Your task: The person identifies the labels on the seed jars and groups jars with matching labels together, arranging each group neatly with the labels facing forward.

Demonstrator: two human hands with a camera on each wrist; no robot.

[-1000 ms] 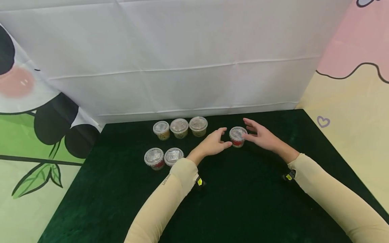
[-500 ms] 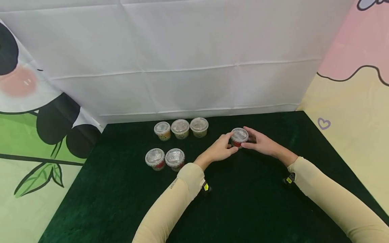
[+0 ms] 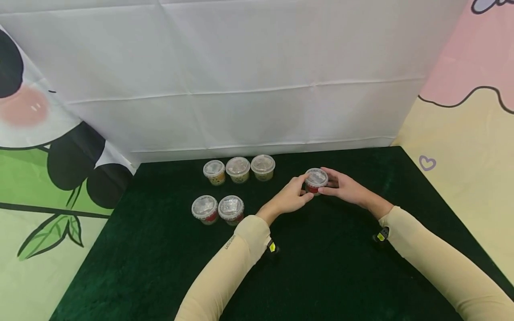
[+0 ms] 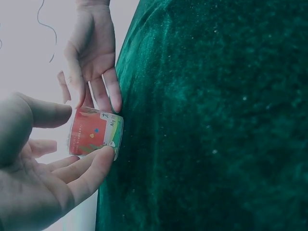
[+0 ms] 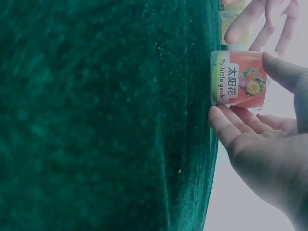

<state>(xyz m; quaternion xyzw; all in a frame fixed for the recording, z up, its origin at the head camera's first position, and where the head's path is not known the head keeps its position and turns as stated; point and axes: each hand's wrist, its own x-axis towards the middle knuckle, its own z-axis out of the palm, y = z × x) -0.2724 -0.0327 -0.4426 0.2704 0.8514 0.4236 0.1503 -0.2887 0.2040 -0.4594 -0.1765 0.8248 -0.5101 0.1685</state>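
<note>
A small lidded plastic tub point(image 3: 317, 177) with a red label stands upright between my two hands, toward the back of the table. My left hand point(image 3: 286, 196) holds it from the left, thumb near the front and index finger at the lid rim. From the right, my right hand point(image 3: 347, 191) holds the same tub with thumb and fingers. The right wrist view shows the tub's label point(image 5: 245, 79), with "My little garden" and a flower picture. Its red side point(image 4: 91, 132) also appears in the left wrist view. I cannot tell whether its base touches the cloth.
Three lidded tubs, the nearest one point(image 3: 263, 168) among them, form a row at the back, left of my hands. Two red-labelled tubs point(image 3: 205, 209) point(image 3: 231, 210) stand side by side in front of that row. Dark green cloth point(image 3: 321, 267) covers the table; a white sheet point(image 3: 257, 89) hangs behind.
A second ago both hands were spread around the tub; they have closed in on its sides. The left hand moved right. Over the last half second almost nothing differs.
</note>
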